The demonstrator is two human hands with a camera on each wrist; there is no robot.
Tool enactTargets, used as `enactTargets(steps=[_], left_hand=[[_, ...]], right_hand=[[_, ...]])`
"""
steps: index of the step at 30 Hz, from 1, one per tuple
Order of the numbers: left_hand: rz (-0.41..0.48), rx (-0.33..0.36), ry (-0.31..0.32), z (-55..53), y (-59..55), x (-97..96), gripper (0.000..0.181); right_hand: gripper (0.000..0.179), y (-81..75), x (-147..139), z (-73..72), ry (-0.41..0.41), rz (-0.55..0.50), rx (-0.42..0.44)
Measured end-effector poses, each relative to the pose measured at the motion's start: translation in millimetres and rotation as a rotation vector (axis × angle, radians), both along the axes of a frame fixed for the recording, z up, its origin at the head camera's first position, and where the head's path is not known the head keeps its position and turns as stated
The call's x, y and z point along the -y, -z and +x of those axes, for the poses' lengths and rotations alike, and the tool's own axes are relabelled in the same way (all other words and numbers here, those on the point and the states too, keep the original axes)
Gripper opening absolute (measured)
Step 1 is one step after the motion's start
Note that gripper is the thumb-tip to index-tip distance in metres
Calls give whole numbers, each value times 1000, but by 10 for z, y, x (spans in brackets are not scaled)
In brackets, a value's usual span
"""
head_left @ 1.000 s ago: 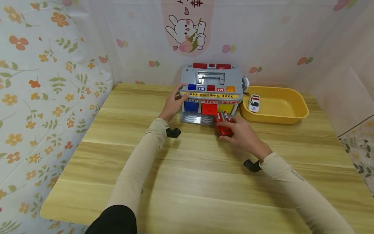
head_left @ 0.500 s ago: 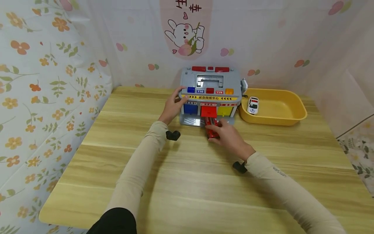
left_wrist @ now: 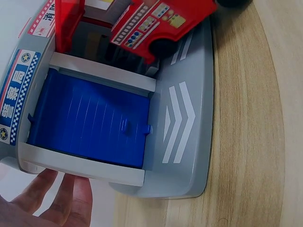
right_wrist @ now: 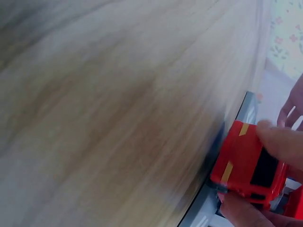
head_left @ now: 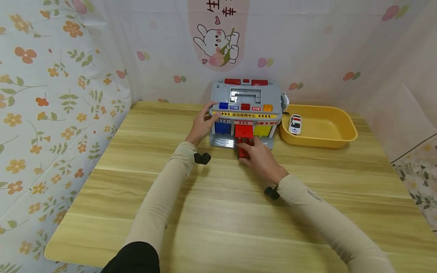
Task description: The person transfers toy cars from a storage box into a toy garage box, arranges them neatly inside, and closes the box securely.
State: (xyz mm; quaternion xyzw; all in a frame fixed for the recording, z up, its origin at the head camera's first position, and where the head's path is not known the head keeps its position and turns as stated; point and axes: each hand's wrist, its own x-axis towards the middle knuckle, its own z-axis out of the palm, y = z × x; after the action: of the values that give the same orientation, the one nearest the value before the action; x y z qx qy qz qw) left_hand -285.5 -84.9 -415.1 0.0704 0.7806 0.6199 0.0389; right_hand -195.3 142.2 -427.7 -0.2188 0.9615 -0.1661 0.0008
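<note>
A grey toy rescue station [head_left: 221,91] with blue, red and yellow doors stands at the table's far side. My left hand [head_left: 201,126] grips its left front corner, thumb on the front edge. My right hand [head_left: 261,157] pinches a red toy fire truck [right_wrist: 241,156] between thumb and fingers. The truck's far end is at the middle bay, under the raised red door [head_left: 244,131]. In the left wrist view, the truck sits tilted over the grey ramp [left_wrist: 199,137], beside the lowered blue door [left_wrist: 90,118]. Fingers cover part of the truck in the head view.
Right of the station is a yellow tray [head_left: 321,142] with a white toy police car [head_left: 295,124] at its left end. The wooden table [head_left: 218,212] spreads in front, and a patterned cloth [head_left: 153,49] hangs behind.
My right hand has moved the fire truck left, from before the yellow door to the middle bay, then slightly further in. My left hand has kept its hold on the station.
</note>
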Motion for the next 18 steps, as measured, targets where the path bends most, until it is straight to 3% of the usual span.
enactTargets(steps=[18], left_hand=[[-5, -6, -3, 2, 9, 5, 45]], right_hand=[[50, 83, 11, -96, -24, -2, -79]])
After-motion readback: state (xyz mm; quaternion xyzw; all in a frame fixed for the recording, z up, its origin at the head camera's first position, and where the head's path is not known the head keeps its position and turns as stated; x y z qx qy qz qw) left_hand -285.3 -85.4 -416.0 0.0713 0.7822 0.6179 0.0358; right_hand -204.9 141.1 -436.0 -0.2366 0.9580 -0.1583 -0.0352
